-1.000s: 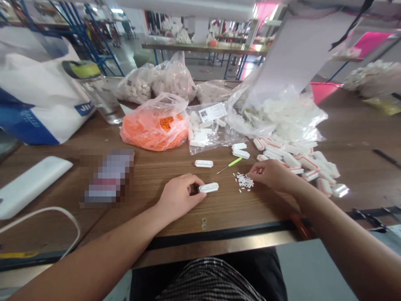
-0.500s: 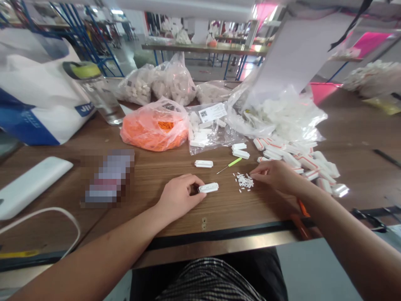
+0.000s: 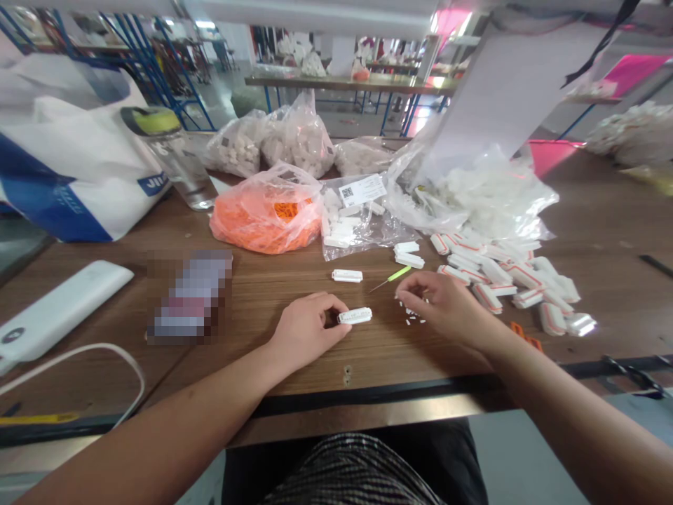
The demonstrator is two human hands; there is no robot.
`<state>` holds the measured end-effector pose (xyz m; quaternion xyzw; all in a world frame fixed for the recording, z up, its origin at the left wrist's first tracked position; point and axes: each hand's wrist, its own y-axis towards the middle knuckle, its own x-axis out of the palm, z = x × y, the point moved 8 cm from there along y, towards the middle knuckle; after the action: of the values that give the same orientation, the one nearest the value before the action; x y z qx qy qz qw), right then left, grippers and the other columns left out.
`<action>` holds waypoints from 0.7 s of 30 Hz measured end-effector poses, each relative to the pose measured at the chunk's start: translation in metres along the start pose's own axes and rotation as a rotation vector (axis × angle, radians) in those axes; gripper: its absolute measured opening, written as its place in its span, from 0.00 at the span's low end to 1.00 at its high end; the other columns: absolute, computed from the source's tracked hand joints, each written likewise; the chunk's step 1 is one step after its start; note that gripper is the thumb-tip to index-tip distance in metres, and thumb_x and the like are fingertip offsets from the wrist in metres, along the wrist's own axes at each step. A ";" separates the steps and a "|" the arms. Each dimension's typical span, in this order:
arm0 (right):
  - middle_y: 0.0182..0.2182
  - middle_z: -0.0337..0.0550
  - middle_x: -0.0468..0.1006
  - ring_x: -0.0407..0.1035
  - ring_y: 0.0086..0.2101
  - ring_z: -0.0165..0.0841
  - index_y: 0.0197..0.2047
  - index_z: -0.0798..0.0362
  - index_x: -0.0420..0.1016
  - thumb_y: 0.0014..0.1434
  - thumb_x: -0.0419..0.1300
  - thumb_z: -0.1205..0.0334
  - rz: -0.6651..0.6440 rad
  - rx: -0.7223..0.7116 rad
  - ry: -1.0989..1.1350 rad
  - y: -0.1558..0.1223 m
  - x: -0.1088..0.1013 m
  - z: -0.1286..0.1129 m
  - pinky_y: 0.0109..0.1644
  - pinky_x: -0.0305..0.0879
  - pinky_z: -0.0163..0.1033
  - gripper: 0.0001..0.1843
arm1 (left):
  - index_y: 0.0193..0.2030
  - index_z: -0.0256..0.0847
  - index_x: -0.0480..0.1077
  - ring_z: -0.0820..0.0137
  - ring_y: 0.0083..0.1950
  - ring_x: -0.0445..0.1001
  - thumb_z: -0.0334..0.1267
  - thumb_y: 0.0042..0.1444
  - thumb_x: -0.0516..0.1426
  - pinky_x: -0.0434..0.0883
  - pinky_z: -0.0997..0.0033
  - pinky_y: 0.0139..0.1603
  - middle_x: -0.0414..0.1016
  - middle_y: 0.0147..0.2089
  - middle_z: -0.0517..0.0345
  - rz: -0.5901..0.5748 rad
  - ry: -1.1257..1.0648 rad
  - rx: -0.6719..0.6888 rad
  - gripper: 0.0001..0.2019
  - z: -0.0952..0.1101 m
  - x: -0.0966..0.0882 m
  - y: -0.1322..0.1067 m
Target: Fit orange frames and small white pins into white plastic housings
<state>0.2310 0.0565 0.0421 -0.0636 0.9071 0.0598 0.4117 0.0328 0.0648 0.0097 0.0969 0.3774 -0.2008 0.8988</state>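
My left hand pinches one end of a white plastic housing, long and narrow with a row of slots facing up. Above the small white pieces hovers my right hand, thumb and forefinger brought together; whatever is between them is too small to name. The hand covers most of that little heap. A thin tool with a green handle and a metal shaft lies just behind. Another white housing rests farther back, and two more housings lie beside the clear bag.
White housings with orange strips are heaped at right, near some orange pieces. Behind stand an orange-filled bag, a clear bag with a label and a water bottle. A blurred-out flat object and white device lie left.
My right hand has moved left over the heap of small pieces, now hiding most of it. My left hand still holds the housing in nearly the same place. The view has shifted slightly.
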 end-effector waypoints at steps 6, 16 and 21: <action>0.24 0.38 0.74 0.64 0.23 0.27 0.30 0.53 0.74 0.57 0.57 0.65 -0.140 -0.131 0.023 0.008 0.042 -0.036 0.28 0.59 0.34 0.07 | 0.36 0.45 0.76 0.74 0.25 0.63 0.38 0.49 0.61 0.61 0.72 0.30 0.67 0.25 0.65 -0.006 -0.015 0.010 0.06 0.000 0.002 0.000; 0.23 0.39 0.71 0.63 0.27 0.30 0.30 0.55 0.73 0.59 0.56 0.67 -0.010 -0.388 -0.151 0.002 0.046 -0.049 0.36 0.59 0.38 0.07 | 0.36 0.44 0.75 0.74 0.26 0.64 0.38 0.50 0.61 0.61 0.72 0.30 0.67 0.26 0.65 -0.007 -0.021 0.021 0.05 0.001 0.000 -0.002; 0.23 0.40 0.71 0.63 0.27 0.31 0.31 0.55 0.73 0.61 0.53 0.66 0.053 -0.493 -0.227 -0.004 0.047 -0.053 0.36 0.59 0.39 0.09 | 0.36 0.45 0.75 0.73 0.26 0.65 0.38 0.50 0.61 0.61 0.72 0.31 0.67 0.25 0.65 -0.004 -0.006 0.030 0.06 0.001 0.000 -0.001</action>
<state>0.1618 0.0409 0.0406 -0.1312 0.8145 0.2964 0.4811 0.0330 0.0635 0.0105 0.1090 0.3719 -0.2085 0.8980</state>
